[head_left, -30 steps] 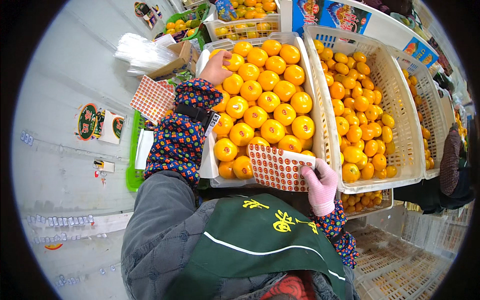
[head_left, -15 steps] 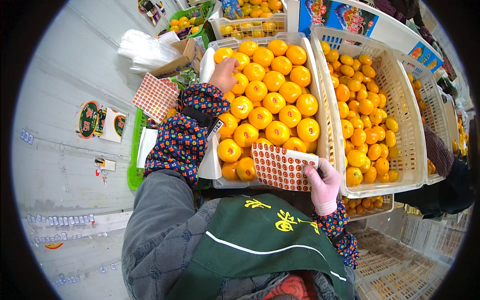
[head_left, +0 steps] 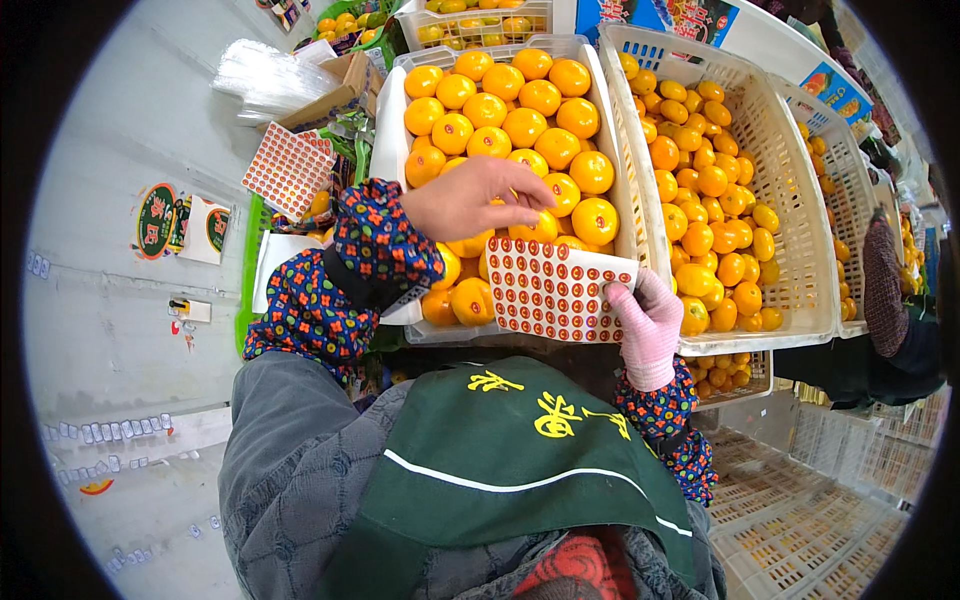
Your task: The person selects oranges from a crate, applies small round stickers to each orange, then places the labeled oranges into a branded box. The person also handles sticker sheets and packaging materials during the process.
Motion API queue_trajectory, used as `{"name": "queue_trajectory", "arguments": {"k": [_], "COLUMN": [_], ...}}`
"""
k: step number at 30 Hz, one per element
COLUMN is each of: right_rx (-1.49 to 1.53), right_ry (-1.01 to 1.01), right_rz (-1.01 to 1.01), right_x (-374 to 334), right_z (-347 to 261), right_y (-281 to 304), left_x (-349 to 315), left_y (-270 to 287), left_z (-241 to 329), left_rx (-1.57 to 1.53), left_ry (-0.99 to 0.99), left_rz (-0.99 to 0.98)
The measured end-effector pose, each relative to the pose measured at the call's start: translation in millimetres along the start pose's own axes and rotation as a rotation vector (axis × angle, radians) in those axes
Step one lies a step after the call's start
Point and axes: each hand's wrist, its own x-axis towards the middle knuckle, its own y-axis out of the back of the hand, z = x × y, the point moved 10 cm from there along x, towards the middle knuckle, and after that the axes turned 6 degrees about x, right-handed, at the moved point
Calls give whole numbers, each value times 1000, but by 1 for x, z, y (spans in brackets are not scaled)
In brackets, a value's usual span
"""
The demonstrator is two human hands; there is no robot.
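Right hand [head_left: 650, 310] is in a pink glove [head_left: 650, 355] and has a sheet of stickers [head_left: 558, 290] pinched between thumb and fingers — it's over the near side of the crate [head_left: 440, 336] of oranges [head_left: 487, 110]. Left hand [head_left: 475, 198] is bare, over the oranges just beyond the sheet, grip loosely spread. Another sticker sheet [head_left: 288, 170] sits left — big white basket [head_left: 815, 250] of smaller fruit [head_left: 712, 181] on the right.

One bare left hand [head_left: 475, 197] plus one gloved right hand [head_left: 648, 328], so two total. Two sheets of red stickers [head_left: 560, 290], two floral sleeves [head_left: 385, 240], one green apron [head_left: 490, 450]. One tray [head_left: 440, 335] with twenty-plus big oranges [head_left: 578, 117], some hidden, so no exact number, and two big cream crates [head_left: 812, 250] side by side right of it
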Motion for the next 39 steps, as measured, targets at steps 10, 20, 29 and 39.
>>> {"name": "queue_trajectory", "arguments": {"k": [10, 20, 29, 39], "right_rx": [50, 102, 125, -114], "right_ry": [-44, -49, -27, 122], "right_rz": [5, 65, 88, 92], "right_x": [-3, -5, -7, -39], "right_z": [8, 15, 8, -20], "right_y": [3, 5, 7, 25], "left_x": [-3, -11, 4, 89], "left_y": [-34, -34, -34, -16], "left_z": [27, 43, -4, -106], "left_rx": [46, 102, -651, -656], "left_ry": [69, -28, 204, 363], "left_rz": [17, 210, 13, -7]}}
